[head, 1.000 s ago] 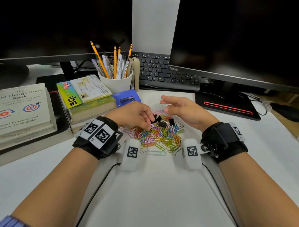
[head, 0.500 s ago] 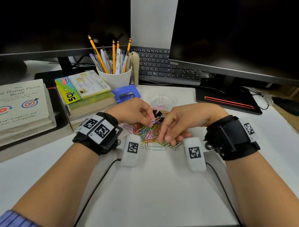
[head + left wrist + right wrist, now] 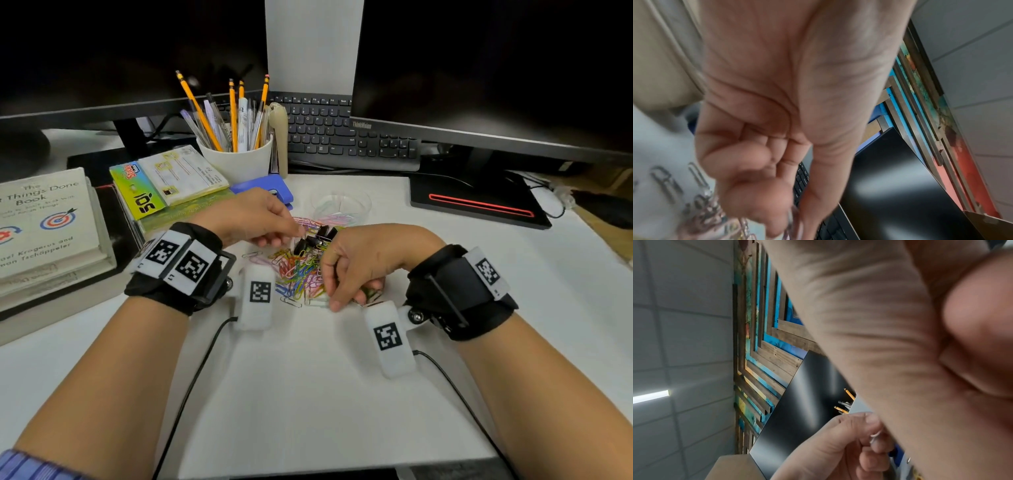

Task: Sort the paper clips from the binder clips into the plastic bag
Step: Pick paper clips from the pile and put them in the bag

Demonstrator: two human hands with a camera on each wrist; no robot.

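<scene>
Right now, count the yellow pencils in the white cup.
4 pencils, all in the white cup: left-leaning pencil, tall upright pencil, short upright pencil, right pencil. Pens crowd the cup, so more may be hidden.

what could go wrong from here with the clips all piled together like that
The black binder clips lie in the same heap as the coloured paper clips, so the right hand, fingers down in the heap, may drag one along. The paper clips overlap and may lift as a tangle and scatter. The plastic bag by the left hand is clear and limp; clips could miss its mouth.
</scene>
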